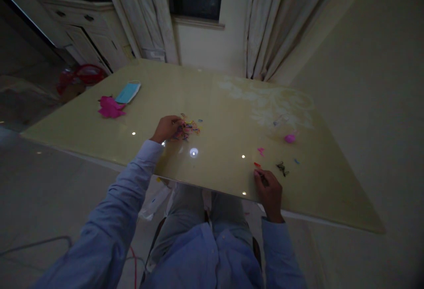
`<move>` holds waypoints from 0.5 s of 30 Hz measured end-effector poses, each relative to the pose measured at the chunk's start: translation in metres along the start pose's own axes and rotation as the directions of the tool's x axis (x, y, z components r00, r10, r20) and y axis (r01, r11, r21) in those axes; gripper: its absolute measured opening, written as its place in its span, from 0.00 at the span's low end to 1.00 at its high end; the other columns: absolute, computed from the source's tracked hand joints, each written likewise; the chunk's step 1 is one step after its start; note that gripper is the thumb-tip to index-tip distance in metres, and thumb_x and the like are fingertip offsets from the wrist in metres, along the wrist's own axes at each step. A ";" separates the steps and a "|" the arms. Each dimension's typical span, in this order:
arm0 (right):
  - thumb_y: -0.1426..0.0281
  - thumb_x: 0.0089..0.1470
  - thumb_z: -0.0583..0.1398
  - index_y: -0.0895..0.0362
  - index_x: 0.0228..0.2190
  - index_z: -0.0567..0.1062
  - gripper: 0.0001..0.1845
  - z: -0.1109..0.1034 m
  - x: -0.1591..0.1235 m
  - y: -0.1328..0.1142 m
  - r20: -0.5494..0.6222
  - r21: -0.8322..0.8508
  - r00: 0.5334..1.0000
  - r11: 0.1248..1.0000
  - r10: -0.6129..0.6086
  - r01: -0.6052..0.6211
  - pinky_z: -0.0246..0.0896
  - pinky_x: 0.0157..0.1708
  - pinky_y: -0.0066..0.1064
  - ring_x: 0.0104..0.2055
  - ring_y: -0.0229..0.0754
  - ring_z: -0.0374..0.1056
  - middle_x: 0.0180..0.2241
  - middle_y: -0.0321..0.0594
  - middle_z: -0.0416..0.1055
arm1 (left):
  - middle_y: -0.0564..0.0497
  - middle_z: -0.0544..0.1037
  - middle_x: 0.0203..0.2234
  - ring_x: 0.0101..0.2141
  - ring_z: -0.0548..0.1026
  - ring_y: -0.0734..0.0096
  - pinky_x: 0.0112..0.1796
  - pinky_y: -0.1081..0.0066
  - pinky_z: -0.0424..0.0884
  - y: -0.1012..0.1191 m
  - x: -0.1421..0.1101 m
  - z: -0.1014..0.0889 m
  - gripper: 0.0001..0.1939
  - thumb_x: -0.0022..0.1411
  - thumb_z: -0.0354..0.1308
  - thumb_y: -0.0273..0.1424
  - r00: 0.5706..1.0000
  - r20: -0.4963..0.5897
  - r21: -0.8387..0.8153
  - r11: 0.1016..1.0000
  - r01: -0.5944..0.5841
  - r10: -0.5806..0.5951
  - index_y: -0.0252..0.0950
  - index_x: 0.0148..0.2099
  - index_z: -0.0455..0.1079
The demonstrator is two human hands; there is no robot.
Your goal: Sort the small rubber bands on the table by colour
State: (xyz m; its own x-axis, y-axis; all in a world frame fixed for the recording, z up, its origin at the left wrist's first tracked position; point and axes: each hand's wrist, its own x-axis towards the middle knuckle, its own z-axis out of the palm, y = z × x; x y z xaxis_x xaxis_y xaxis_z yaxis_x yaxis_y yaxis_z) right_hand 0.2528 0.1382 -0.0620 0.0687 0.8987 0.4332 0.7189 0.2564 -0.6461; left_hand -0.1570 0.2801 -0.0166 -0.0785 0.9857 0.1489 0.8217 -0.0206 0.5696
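My left hand (pixel 168 128) reaches into a mixed pile of small coloured elastic bands (pixel 191 127), its fingers pinched together at the pile's left side. What those fingertips hold, if anything, is hidden. Near the table's front edge, my right hand (pixel 270 192) is closed, thumb and fingers pressed together. Just beyond its fingertips lies a small red piece (pixel 257 165); whether they touch it I cannot tell. A small group of black bands (pixel 282 169) sits to the right of that hand. Pink pieces (pixel 261 151) and a small blue piece (pixel 296 161) lie separately nearby.
The glossy table (pixel 218 161) carries a blue face mask (pixel 128 92) and a crumpled magenta item (pixel 111 107) at the left. At the right lies a bright pink rounded object (pixel 289 138) with clear plastic around it. Curtains (pixel 281 19) hang behind the table.
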 end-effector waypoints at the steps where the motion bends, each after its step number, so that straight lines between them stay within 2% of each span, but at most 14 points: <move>1: 0.61 0.60 0.57 0.57 0.33 0.76 0.13 0.000 0.000 0.000 0.004 0.002 1.000 1.000 0.000 0.000 0.65 0.36 0.33 0.33 0.42 0.70 0.32 0.42 0.75 | 0.44 0.81 0.35 0.34 0.75 0.64 0.36 0.70 0.67 0.000 0.000 -0.001 0.17 0.60 0.52 0.38 1.000 -0.004 0.000 1.000 -0.001 0.001 0.33 0.39 0.79; 7: 0.62 0.60 0.58 0.57 0.33 0.76 0.12 -0.001 -0.001 0.002 0.004 0.009 1.000 1.000 0.013 -0.013 0.64 0.36 0.32 0.34 0.42 0.70 0.33 0.42 0.75 | 0.44 0.81 0.34 0.34 0.75 0.65 0.36 0.70 0.67 0.001 -0.001 -0.003 0.16 0.59 0.52 0.35 0.999 -0.034 -0.008 1.000 -0.004 0.004 0.32 0.39 0.78; 15: 0.62 0.60 0.58 0.57 0.33 0.76 0.12 0.001 -0.001 0.007 -0.005 0.000 1.000 1.000 -0.012 0.012 0.64 0.35 0.31 0.34 0.41 0.71 0.32 0.41 0.75 | 0.43 0.81 0.37 0.38 0.76 0.63 0.40 0.70 0.68 0.000 0.001 -0.006 0.16 0.60 0.53 0.35 1.000 -0.029 -0.015 1.000 -0.006 0.006 0.31 0.41 0.78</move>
State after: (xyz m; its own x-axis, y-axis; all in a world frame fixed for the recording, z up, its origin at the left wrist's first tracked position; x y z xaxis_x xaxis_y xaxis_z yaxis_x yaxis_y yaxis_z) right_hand 0.2571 0.1392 -0.0679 0.0636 0.8939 0.4438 0.7194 0.2671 -0.6412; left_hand -0.1604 0.2805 -0.0113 -0.0903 0.9803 0.1755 0.8137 -0.0290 0.5805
